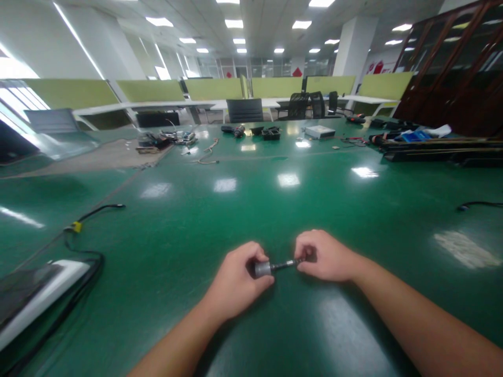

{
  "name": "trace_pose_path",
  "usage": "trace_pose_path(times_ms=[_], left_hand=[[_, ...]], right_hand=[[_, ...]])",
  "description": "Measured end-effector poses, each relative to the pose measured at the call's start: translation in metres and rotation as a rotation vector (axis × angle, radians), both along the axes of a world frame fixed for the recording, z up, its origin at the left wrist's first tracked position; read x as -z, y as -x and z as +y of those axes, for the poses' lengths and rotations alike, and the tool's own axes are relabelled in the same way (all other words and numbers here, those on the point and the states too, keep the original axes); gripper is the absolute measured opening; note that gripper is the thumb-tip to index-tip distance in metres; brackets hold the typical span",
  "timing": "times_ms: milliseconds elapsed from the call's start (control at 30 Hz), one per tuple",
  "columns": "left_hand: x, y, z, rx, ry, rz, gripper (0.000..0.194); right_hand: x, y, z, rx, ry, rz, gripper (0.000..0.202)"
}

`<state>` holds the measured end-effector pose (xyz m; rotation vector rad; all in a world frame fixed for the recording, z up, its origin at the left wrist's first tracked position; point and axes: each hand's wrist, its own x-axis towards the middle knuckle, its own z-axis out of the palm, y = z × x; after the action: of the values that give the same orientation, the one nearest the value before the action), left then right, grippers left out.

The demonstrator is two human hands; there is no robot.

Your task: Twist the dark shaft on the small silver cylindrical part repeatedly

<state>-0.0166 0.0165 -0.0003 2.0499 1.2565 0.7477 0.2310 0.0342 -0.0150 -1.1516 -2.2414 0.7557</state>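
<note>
Between my left hand [241, 280] and my right hand [324, 256] lies a small part in line: a grey metal cylinder [262, 269] with a thin dark shaft [283, 265] that has a bright metal section toward the right. The cylinder sits in the curl of my left thumb and fingers. At the other end, my right thumb and fingers pinch the shaft's tip, which they partly hide. Both hands are low over the green table [251, 209]. Whether the shaft is one piece with the cylinder, I cannot tell.
At lower left are a white-edged device [58, 283] and a black cable [96, 262] with a yellow tag [76, 226]. Another cable end [466, 207] lies at right. Farther back are a grey box [320, 131], loose parts [167, 139] and long dark bars [440, 149].
</note>
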Motion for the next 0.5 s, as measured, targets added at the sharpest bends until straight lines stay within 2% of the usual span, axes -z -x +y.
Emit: trace_pose_path(times_ms=[267,400,500], left_hand=[[0.006,0.000,0.001,0.120,-0.040,0.002,0.024],[0.005,0.000,0.000,0.104,-0.062,0.046,0.027],[0.003,0.000,0.000,0.124,-0.063,0.043,0.018]], right_hand=[[0.007,0.030,-0.011,-0.021,-0.064,0.037,0.008],[0.010,0.030,-0.011,-0.039,-0.068,0.080,0.009],[0.011,0.028,-0.010,-0.040,-0.071,0.088,0.009]])
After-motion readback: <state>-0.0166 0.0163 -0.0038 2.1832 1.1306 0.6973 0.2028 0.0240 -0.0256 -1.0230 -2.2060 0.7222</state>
